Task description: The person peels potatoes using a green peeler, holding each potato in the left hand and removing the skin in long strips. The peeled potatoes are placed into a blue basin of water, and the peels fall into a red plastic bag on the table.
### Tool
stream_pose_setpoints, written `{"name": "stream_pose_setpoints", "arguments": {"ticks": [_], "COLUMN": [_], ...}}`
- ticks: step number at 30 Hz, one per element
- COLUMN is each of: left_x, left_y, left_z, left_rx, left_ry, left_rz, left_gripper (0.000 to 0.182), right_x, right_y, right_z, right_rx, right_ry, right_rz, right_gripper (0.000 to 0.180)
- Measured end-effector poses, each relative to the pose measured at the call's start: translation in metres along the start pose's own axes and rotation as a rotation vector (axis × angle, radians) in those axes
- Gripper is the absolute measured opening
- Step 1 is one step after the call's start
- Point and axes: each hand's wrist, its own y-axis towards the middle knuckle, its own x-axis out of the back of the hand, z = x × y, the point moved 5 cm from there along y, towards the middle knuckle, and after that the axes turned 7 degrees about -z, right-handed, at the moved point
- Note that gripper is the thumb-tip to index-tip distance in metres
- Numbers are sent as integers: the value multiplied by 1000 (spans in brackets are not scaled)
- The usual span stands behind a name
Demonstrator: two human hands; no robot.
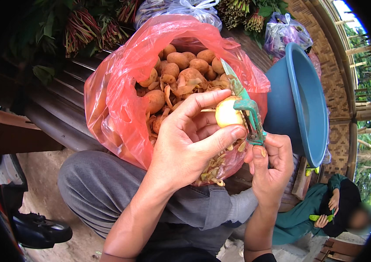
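Between the thumb and fingers of my left hand [188, 140] is a peeled, pale yellow potato [228, 112]. My right hand [270, 160] grips a green vegetable peeler [254, 122] by its lower end, with its blade side against the potato. The peeler's pointed tip [229, 72] rises over the bag. Just beyond my hands stands an open red plastic bag [113, 88] full of brown unpeeled potatoes [178, 60]. Loose strips of peel [185, 88] lie on top of them, and small peel scraps [216, 165] rest on the bag's near edge.
A blue plastic basin [291, 104] stands tilted at the right of the bag. Bundles of red-stemmed leafy greens [82, 29] and tied plastic bags [179, 9] lie at the back on slats [57, 98]. At lower right a seated person [322, 209] holds a green vegetable.
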Motion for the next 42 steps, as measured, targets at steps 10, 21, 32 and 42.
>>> {"name": "stream_pose_setpoints", "arguments": {"ticks": [10, 21, 32, 42], "left_x": [-2, 0, -2, -2], "left_y": [-2, -1, -2, -3], "left_z": [1, 1, 0, 1], "left_rx": [-115, -108, -80, -67], "left_ry": [97, 102, 112, 137], "left_rz": [27, 38, 39, 34], "left_gripper": [51, 52, 52, 52], "right_x": [-1, 10, 9, 7], "right_y": [30, 6, 27, 23], "right_z": [-14, 6, -15, 8], "right_rx": [-32, -8, -191, 69], "right_ry": [-211, -19, 35, -110], "right_rz": [-78, 0, -64, -44], "right_gripper": [15, 18, 16, 17]}}
